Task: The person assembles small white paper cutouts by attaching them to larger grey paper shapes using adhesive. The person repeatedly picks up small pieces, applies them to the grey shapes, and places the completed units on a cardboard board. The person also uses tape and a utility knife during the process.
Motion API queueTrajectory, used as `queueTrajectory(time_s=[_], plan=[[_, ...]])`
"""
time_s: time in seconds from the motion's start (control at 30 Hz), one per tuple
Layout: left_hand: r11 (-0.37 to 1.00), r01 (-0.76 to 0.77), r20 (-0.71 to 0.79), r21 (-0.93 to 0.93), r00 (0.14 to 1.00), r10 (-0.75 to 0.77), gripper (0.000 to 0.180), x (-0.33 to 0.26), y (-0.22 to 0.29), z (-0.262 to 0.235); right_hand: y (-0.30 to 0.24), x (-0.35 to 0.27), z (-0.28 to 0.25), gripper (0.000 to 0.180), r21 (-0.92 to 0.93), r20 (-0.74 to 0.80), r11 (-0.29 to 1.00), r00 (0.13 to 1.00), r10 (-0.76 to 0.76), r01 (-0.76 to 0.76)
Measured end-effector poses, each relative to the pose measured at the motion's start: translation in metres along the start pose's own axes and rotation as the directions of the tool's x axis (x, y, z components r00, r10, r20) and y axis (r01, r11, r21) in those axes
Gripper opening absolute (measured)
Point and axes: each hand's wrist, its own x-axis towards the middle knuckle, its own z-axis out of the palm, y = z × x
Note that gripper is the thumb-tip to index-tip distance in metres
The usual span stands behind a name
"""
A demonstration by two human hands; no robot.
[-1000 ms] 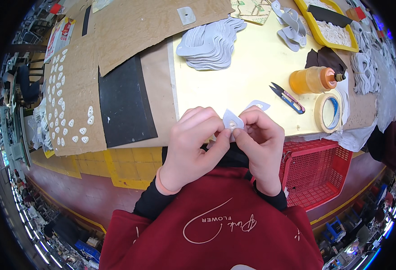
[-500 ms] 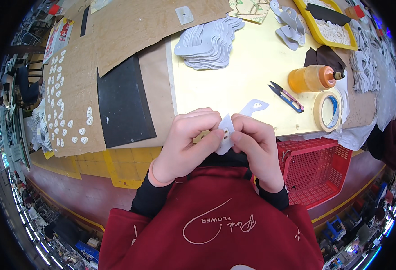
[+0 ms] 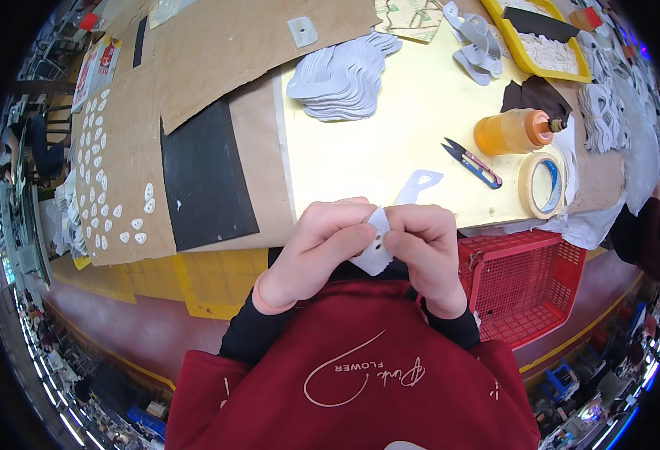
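A pale grey cut piece with small dark holes [image 3: 373, 261] is pinched between both my hands at the table's near edge. My left hand [image 3: 316, 251] is closed, its thumb and fingers gripping the piece's left side. My right hand [image 3: 426, 251] is closed on the opposite side, thumb close to the holes. Just beyond the right hand, another grey cut piece [image 3: 418, 185] with a light oval patch lies on the pale yellow sheet [image 3: 345, 161]. A thick stack of similar grey pieces [image 3: 341, 82] sits farther back.
Thread snips [image 3: 472, 163], an orange bottle [image 3: 506, 133] and a tape roll [image 3: 532, 186] lie to the right. A red basket [image 3: 529, 289] stands below the table's edge. Many small white pieces [image 3: 97, 161] cover cardboard at left, beside a black sheet [image 3: 206, 180]. A yellow tray [image 3: 525, 49] is far right.
Both hands have tipped the held piece and come slightly lower, so more of its lower end and its holes show. The grip stays on both sides.
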Motion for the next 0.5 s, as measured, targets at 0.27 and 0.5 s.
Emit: queueTrajectory(time_s=[0.27, 0.5], plan=[[0.939, -0.235, 0.097, 0.252, 0.971, 0.217, 0.017, 0.0, -0.006, -0.004, -0.015, -0.004, -0.002, 0.016, -0.109, 0.106, 0.994, 0.994, 0.006, 0.006], [0.92, -0.237, -0.033, 0.312, 0.965, 0.26, 0.02, -0.005, -0.007, -0.001, -0.015, 0.002, 0.001, 0.012, -0.222, 0.108, 0.975, 0.994, 0.024, 0.001]])
